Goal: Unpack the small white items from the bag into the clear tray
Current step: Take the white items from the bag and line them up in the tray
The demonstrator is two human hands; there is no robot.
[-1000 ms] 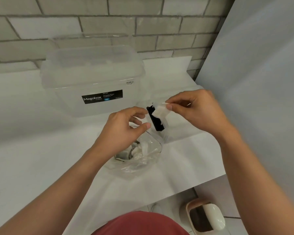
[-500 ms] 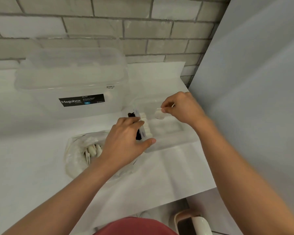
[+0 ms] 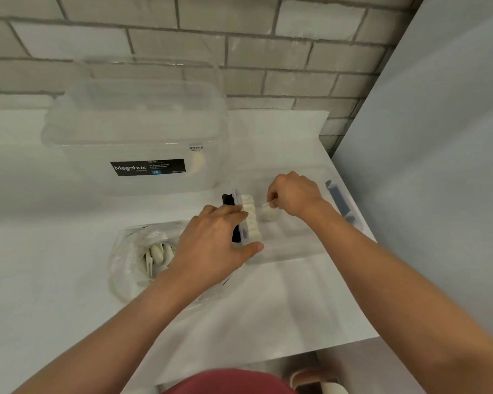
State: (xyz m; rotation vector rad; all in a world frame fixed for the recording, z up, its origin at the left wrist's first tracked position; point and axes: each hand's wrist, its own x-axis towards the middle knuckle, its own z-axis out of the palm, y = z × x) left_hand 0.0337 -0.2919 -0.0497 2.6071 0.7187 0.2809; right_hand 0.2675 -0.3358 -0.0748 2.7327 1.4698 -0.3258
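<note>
A clear tray (image 3: 299, 245) lies on the white table at the right, with a row of small white items (image 3: 251, 220) along its left wall. My left hand (image 3: 214, 245) grips the tray's left front corner, thumb on the front rim. My right hand (image 3: 293, 194) is inside the tray and pinches one small white item (image 3: 266, 213) that hangs just right of the row. The crumpled clear bag (image 3: 137, 260) lies left of the tray, open, with several white items (image 3: 158, 255) inside, partly hidden by my left forearm.
A large clear Megabox storage box (image 3: 137, 137) with its lid on stands behind the bag. A black clip (image 3: 227, 200) sits on the tray's left side and a blue one (image 3: 337, 199) on its right. A brick wall is behind; a grey panel stands at the right, by the table edge.
My right hand has lowered the white item deeper into the tray beside the row. My left hand moved from the bag to the tray's corner and stays there.
</note>
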